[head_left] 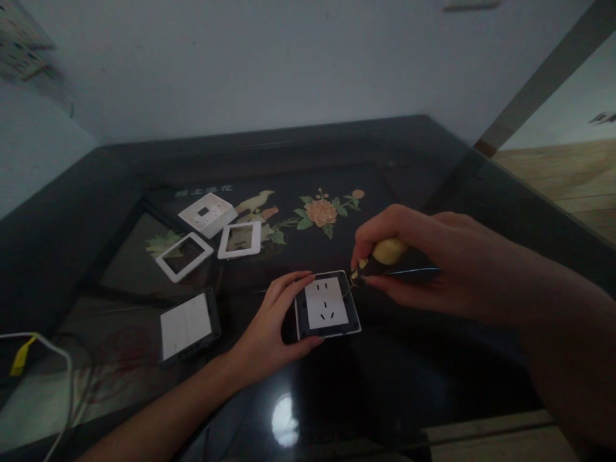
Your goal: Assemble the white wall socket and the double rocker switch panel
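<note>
A wall socket (326, 304) with a white slotted face and dark surround lies on the dark tabletop, a white edge showing around it. My left hand (283, 314) grips it from the left, fingers on its top edge and thumb at the bottom. In my right hand (409, 256) is a screwdriver (389, 251) with a yellow and black handle. Its thin shaft slants down to the right side of the socket's face; whether the tip sits in a screw is too small to tell.
At the left lie a white mounting box (208, 214), two white frames (185, 256) and a second socket module (187, 327). A white cable (67, 359) with a yellow tag crosses the left edge. A wall (269, 70) rises behind the glossy, flower-patterned table (409, 154).
</note>
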`<state>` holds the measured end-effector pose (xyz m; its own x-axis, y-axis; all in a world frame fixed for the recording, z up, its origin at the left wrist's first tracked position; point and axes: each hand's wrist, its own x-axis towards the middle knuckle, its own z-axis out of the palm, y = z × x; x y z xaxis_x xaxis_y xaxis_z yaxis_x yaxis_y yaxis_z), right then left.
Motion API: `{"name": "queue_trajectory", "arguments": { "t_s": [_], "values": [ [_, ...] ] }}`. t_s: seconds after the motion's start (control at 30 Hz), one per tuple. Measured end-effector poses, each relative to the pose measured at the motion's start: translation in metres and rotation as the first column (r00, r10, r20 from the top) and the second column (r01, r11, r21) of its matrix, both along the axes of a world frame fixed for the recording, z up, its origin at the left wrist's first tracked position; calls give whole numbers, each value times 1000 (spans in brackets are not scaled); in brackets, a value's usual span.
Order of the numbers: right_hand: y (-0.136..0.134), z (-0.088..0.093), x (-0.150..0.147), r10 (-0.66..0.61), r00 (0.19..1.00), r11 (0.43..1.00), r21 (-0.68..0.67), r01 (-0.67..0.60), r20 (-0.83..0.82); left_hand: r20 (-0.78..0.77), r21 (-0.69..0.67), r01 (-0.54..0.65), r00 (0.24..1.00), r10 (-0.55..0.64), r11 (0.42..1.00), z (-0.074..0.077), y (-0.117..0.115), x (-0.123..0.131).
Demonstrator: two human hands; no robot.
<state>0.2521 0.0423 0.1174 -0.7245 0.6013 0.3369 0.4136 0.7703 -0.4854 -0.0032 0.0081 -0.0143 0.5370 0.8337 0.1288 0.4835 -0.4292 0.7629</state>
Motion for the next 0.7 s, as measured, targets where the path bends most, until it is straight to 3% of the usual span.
{"name": "queue_trajectory", "arguments": {
  "t_s": [0.27, 0.43, 0.7],
  "values": [
    [2, -1, -7, -43, 998, 996, 78, 46, -52, -22, -35, -8, 1000, 8, 999, 5, -1, 1],
    [0, -1, -8, -128, 991, 987, 106, 125, 26, -10, -37, 0, 1000, 0, 999, 3, 0, 1],
    [-7, 6, -2, -120, 992, 992, 32, 119, 48, 1, -51, 21, 1000, -21, 998, 3, 1, -1]
  ]
}}
